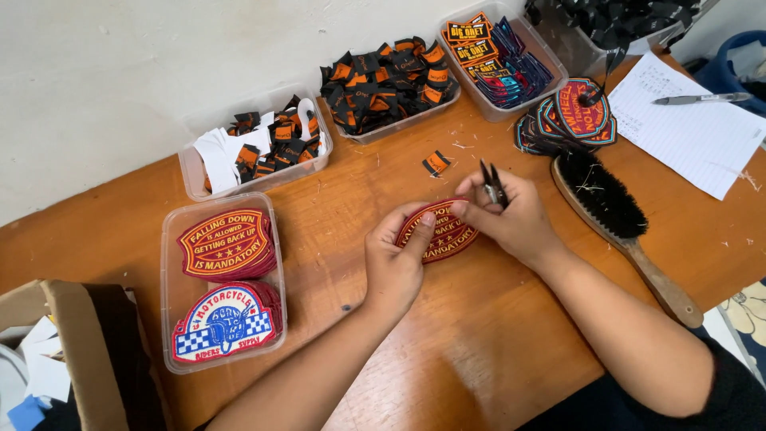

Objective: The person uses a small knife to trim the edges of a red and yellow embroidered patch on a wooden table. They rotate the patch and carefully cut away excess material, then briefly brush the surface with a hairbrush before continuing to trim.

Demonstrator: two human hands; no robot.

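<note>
Between both hands [455, 239], a red patch [443, 235] (snips [493, 185] right).

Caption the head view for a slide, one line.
Both hands hold a red patch over the wooden table; right hand also holds snips, left hand pinches the patch edge.

Dark red patch [441, 231] — yellow edge, black brush [600, 191].
</note>
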